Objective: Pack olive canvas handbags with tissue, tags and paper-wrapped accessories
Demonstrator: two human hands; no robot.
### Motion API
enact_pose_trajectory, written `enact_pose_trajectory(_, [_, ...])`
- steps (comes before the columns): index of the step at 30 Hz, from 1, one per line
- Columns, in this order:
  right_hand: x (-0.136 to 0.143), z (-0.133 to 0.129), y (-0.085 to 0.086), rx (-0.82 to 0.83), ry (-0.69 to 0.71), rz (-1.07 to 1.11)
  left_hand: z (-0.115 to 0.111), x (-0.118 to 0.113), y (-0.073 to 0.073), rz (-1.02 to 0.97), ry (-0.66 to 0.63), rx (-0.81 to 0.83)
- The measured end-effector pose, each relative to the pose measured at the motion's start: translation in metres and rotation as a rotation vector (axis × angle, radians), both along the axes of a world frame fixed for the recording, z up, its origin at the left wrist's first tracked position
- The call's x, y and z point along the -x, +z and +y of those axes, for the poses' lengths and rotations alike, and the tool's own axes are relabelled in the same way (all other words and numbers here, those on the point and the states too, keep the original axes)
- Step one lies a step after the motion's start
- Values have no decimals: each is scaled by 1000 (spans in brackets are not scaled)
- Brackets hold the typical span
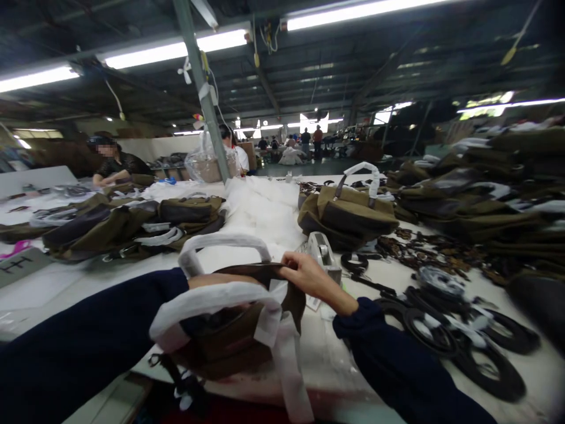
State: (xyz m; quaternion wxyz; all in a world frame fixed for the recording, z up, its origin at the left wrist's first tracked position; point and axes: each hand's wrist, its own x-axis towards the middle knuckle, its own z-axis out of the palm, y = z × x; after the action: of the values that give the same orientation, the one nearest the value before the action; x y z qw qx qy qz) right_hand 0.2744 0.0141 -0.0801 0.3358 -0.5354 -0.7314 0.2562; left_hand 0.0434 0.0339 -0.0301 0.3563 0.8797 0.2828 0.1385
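Note:
A brown-olive handbag (233, 347) stands upright at the near edge of the table, its mouth open. White wrapping covers its two handles (220, 296), and a loose white strip (290, 365) hangs down its side. My left hand (227, 279) reaches between the handles into the bag, its fingers hidden inside. With closed fingers, my right hand (304, 272) pinches the bag's upper rim at the far right end. A dark strap with a metal clip (170, 368) dangles at the bag's near left.
A finished-looking bag (348, 212) stands beyond a tape dispenser (324, 256). Coiled black straps (454, 335) and small brown pieces (424, 253) lie right. Bags are piled right (489, 200) and left (119, 227). White sheets (260, 209) lie ahead; a co-worker (115, 162) sits far left.

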Motion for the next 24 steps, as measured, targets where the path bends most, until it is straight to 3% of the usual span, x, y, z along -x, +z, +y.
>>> enact_pose_trajectory(1, [-4,-2,3,-3,-7,-37,1,3,12,100,-84,110])
enact_pose_trajectory(3, [-7,-7,13,-35,10,-88,5,11,38,187,-103,204])
enact_pose_trajectory(6, [-3,-19,29,-173,17,-85,2,37,69,218,6,309])
enact_pose_trajectory(8, [6,-27,33,-286,-6,-83,-11,64,74,102,97,313])
enact_pose_trajectory(10, [17,-33,30,-353,3,-113,-32,94,64,-33,182,327])
enact_pose_trajectory(12, [27,-34,22,-354,41,-176,-59,123,37,-174,304,341])
enact_pose_trajectory(14, [35,-31,12,-327,48,-237,-86,148,-4,-475,560,243])
enact_pose_trajectory(16, [38,-26,4,-305,31,-265,-111,166,-56,-688,867,199])
enact_pose_trajectory(18, [39,-23,0,-297,20,-269,-133,177,-114,-665,1026,253])
enact_pose_trajectory(21, [37,-19,-2,-271,15,-274,-156,177,-195,-544,1021,474])
enact_pose_trajectory(24, [36,-16,-3,-240,8,-292,-159,164,-250,-578,1007,535])
